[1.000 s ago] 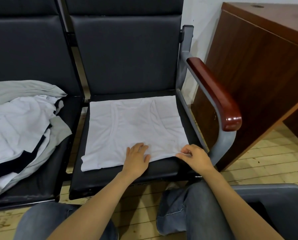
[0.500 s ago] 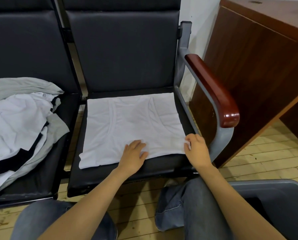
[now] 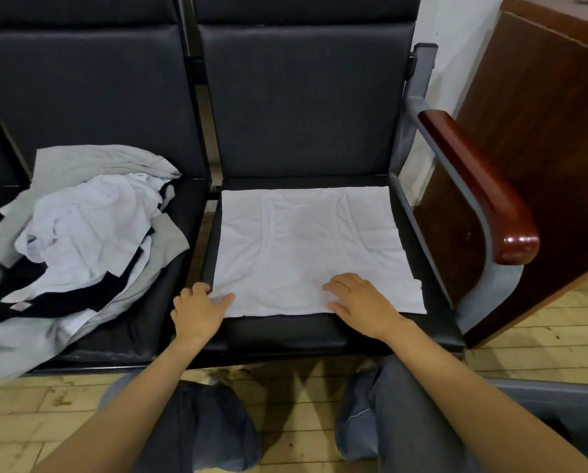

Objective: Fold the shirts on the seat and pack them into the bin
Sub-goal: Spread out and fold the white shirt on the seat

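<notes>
Left hand [image 3: 200, 312] pinches white shirt [image 3: 302, 240] corner, right hand [image 3: 362, 303] flat on it; bin [image 3: 558, 390] interior dark.

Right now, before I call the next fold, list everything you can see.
seats: two, black, side by side
tank top: one, white, flat on the right seat
shirt pile: one heap, white, grey and black, on the left seat
armrest: one, red-brown wood, right of the tank top
desk: one, brown wood, far right
bin: one, grey, bottom right, only rim shows
floor: pale wood planks
legs: two, blue jeans, bottom
left hand: thumb on the tank top's near-left corner
right hand: flat on its near edge
</notes>
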Action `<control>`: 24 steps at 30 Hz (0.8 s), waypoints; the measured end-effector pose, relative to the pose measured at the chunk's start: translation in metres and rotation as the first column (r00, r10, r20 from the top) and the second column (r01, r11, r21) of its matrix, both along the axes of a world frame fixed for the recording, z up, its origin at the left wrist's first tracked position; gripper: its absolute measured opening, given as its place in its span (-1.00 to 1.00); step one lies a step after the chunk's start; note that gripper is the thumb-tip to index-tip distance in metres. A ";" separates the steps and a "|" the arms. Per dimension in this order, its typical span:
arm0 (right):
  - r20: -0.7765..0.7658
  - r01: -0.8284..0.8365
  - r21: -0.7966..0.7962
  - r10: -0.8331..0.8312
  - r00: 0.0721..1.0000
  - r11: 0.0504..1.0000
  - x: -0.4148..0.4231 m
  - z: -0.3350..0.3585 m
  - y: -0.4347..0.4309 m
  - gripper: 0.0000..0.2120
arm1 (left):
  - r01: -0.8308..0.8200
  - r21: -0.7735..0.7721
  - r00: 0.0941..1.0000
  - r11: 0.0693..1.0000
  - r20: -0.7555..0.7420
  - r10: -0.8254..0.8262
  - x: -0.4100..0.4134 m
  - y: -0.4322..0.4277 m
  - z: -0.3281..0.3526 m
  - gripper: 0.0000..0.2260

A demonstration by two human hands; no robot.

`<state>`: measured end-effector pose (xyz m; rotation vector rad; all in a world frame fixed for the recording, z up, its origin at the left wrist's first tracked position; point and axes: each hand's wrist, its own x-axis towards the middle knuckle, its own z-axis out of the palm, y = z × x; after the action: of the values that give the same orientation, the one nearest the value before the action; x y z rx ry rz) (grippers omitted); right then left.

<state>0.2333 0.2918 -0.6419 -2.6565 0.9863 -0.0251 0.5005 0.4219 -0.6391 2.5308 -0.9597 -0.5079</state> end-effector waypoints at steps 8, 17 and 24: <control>-0.133 -0.010 0.064 0.018 0.991 0.998 0.027 -0.005 0.001 -0.56 | -0.187 -0.416 0.940 0.890 -0.339 0.039 0.004 0.004 0.005 -0.78; -0.273 0.088 0.128 -0.050 0.961 0.988 0.017 -0.002 0.002 -0.50 | -0.080 -0.316 0.990 0.945 -0.134 0.039 0.013 -0.002 -0.002 -0.63; -0.129 -0.030 0.026 0.033 0.991 0.999 0.021 0.001 0.004 -0.61 | 0.311 -0.129 0.940 0.942 0.188 -0.284 0.014 0.001 -0.018 -0.77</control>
<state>0.2541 0.2962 -0.6411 -2.6798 0.9765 0.1665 0.5150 0.4233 -0.6572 2.3246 -1.4020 -0.2914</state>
